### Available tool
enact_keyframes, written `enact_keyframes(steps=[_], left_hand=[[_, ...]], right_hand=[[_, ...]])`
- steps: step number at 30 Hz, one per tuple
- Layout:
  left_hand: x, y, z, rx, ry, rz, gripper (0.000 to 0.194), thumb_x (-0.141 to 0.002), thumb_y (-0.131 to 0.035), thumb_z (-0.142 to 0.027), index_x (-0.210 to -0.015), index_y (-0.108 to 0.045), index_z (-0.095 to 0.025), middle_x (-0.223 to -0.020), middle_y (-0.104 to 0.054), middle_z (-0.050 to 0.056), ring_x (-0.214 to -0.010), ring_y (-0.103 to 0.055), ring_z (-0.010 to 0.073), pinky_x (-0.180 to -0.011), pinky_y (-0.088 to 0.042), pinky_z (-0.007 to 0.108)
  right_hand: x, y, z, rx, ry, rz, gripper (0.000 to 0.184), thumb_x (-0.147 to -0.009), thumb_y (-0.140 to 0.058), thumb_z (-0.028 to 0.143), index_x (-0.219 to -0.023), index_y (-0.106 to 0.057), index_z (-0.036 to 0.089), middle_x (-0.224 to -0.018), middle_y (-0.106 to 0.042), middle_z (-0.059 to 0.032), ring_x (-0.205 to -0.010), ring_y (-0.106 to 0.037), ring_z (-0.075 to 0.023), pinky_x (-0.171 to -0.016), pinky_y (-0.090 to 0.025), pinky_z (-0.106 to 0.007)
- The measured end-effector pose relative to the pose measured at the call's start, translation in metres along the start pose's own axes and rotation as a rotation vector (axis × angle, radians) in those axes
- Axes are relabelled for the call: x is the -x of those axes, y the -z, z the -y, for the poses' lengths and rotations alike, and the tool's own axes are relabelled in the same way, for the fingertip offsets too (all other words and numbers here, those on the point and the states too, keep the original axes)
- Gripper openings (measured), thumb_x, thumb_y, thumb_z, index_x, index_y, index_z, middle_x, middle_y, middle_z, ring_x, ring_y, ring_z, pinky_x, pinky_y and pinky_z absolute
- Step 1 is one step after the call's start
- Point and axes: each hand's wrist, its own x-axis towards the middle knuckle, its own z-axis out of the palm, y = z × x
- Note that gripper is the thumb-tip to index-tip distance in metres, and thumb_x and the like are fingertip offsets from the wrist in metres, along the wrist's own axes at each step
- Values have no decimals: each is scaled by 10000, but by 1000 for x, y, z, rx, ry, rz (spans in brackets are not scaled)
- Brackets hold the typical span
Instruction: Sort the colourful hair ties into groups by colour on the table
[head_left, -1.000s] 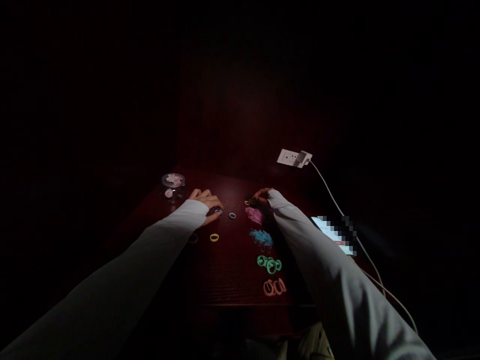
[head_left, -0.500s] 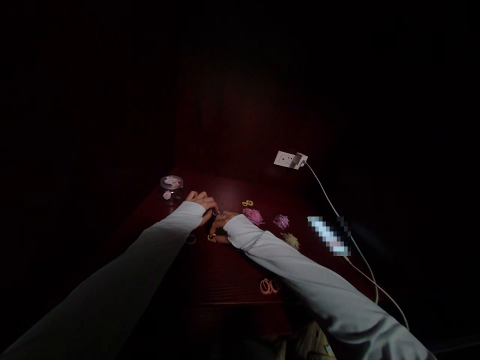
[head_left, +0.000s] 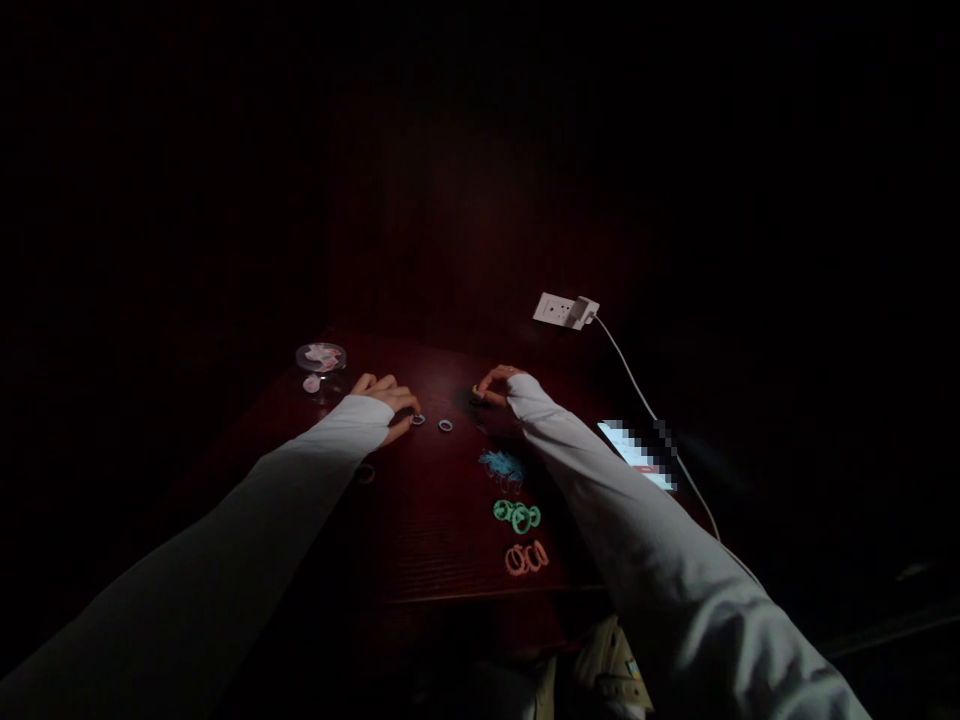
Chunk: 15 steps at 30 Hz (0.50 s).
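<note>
My left hand [head_left: 386, 402] rests on the dark red table [head_left: 420, 520], its fingertips and thumb closed on a small pale ring-shaped hair tie [head_left: 418, 420]. Another pale hair tie [head_left: 445, 426] lies flat just to its right. My right hand [head_left: 499, 385] is farther right and back, pinching a yellow hair tie [head_left: 478, 391] between finger and thumb. Nearer me lie a fluffy blue hair-tie bundle [head_left: 502, 465], several green hair ties [head_left: 519, 515] and some orange hair ties [head_left: 526, 558]. One dim ring [head_left: 365, 474] sits by my left sleeve.
A clear lidded jar [head_left: 321, 370] with pinkish pieces stands at the back left. On the right lies a lit phone [head_left: 637, 455], partly blurred out. A white cable [head_left: 626, 365] runs from a plug in the wall socket [head_left: 556, 309].
My right hand has moved right and back with the yellow hair tie, away from my left hand. The blue and green items now show; its arm covers the pink and purple bundles.
</note>
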Motion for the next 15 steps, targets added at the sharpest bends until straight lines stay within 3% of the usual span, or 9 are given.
enact_keyframes(steps=[3, 6, 12, 15], left_hand=[[0, -2, 2, -6, -30, -26, 225, -973, -535, -302, -1031, -753, -289, -1086, -801, 28, -1011, -558, 247, -911, -291, 424], [-1, -4, 4, -16, 13, -23, 210, -947, -554, -258, -995, -756, -289, -1056, -801, 18, -1004, -562, 244, -899, -288, 420], [-3, -1, 3, -25, 56, 18, 219, -935, -558, -213, -1000, -755, -285, -1080, -792, 22, -1040, -569, 253, -907, -290, 427], [-2, 2, 3, -5, 8, 22, 250, -960, -523, -240, -1041, -754, -289, -1100, -790, 27, -1039, -561, 254, -908, -300, 431]], right_hand=[[-13, 16, -29, 11, -152, -33, 148, -914, -711, 313, -817, -728, 203, -889, -772, -81, -775, -685, -192, -751, -564, -318], [-26, 13, -43, 99, -247, 23, 105, -880, -730, 226, -784, -736, 183, -839, -786, -76, -735, -687, -184, -709, -547, -284], [-31, -4, -41, 195, -204, 192, 85, -808, -743, 107, -809, -804, 167, -859, -820, -64, -783, -729, -176, -729, -531, -234], [-28, -6, -39, 221, -177, 189, 84, -812, -749, 135, -834, -820, 177, -860, -821, -60, -806, -732, -175, -745, -533, -232]])
